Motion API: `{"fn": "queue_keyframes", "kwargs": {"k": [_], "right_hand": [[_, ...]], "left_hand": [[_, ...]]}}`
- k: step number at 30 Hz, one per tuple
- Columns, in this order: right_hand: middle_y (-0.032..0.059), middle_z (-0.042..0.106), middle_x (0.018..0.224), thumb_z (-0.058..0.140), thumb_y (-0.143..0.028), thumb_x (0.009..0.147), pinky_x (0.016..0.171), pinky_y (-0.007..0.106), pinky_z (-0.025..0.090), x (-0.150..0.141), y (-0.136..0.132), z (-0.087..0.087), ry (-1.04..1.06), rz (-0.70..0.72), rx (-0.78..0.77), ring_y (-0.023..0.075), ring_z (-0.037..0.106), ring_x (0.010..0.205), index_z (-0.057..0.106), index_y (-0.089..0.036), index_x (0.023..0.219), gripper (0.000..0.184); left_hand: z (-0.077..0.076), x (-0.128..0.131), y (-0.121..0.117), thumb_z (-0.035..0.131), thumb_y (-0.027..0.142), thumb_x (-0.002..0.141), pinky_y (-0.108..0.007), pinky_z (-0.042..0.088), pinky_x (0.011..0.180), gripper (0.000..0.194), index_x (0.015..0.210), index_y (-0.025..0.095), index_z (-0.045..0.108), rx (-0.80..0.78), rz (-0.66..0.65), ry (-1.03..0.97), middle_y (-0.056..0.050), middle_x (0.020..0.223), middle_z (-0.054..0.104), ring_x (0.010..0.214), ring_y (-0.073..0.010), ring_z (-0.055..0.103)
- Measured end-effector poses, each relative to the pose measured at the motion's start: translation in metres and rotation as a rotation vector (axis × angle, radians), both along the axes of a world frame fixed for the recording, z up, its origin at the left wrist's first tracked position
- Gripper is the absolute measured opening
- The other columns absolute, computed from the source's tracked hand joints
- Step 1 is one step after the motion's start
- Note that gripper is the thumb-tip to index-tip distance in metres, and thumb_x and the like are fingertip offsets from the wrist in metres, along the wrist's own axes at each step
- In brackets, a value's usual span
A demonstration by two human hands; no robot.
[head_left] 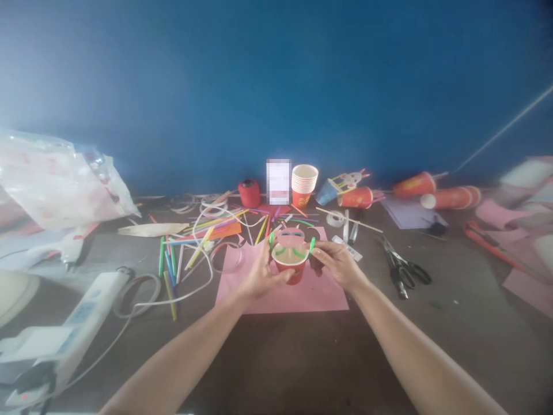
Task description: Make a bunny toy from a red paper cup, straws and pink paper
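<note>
A red paper cup (pixel 294 275) with a pale rim is held above the pink paper sheet (pixel 242 300), its open top partly facing me. My left hand (pixel 259 276) is closed around the cup's left side, thumb across the front. At the right rim, my right hand (pixel 339 262) pinches a bright green strip (pixel 311 245), which looks like a piece of drinking straw. Another green strip (pixel 271 238) sticks up at the left rim, and green curved pieces show inside the cup. A pink rounded piece (pixel 291 234) stands behind the rim.
Coloured straws (pixel 173 259) and a white cable (pixel 203 230) lie left, near a power strip (pixel 93 311) and glue gun (pixel 71 248). Stacked cups (pixel 305 181) and a pixelated upright screen (pixel 279 181) stand behind. Black-handled scissors (pixel 404 268) lie right; tipped cups (pixel 451 197) lie beyond.
</note>
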State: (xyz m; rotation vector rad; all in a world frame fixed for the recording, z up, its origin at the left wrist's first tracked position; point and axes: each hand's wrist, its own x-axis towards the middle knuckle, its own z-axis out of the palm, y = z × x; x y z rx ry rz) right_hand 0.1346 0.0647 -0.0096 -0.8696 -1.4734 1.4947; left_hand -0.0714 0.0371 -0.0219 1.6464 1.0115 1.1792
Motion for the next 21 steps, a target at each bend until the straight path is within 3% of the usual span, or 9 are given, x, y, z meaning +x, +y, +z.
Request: {"fn": "queue_keyframes", "kwargs": {"k": [9,15,21], "right_hand": [[-0.0044,0.054,0.058,0.045,-0.038,0.091,0.044,0.022,0.043,0.005,-0.002,0.007,-0.091,0.167,0.075,0.0098,0.054,0.044,0.054,-0.019,0.093,0.021],[-0.0033,0.051,0.057,0.043,-0.034,0.092,0.05,0.023,0.041,0.003,-0.009,0.024,-0.319,0.105,0.167,0.0095,0.052,0.048,0.056,-0.018,0.079,0.024],[-0.0054,0.048,0.051,0.048,-0.03,0.087,0.045,0.021,0.035,-0.003,-0.012,0.019,-0.337,0.013,0.185,0.0082,0.045,0.044,0.055,-0.018,0.079,0.016]], "left_hand": [[0.008,0.004,-0.002,0.071,0.026,0.068,-0.046,0.033,0.106,0.087,0.138,0.023,0.02,0.084,0.036,0.12,-0.012,0.132,0.042,0.125,-0.0277,0.041],[0.014,0.007,-0.005,0.071,0.029,0.068,-0.049,0.032,0.106,0.079,0.133,0.021,0.026,0.195,0.081,0.246,-0.014,0.13,0.043,0.127,-0.0291,0.038],[0.009,0.009,-0.005,0.07,0.028,0.069,-0.047,0.034,0.105,0.075,0.131,0.021,0.029,0.233,0.081,0.254,-0.015,0.135,0.038,0.127,-0.0286,0.039]]}}
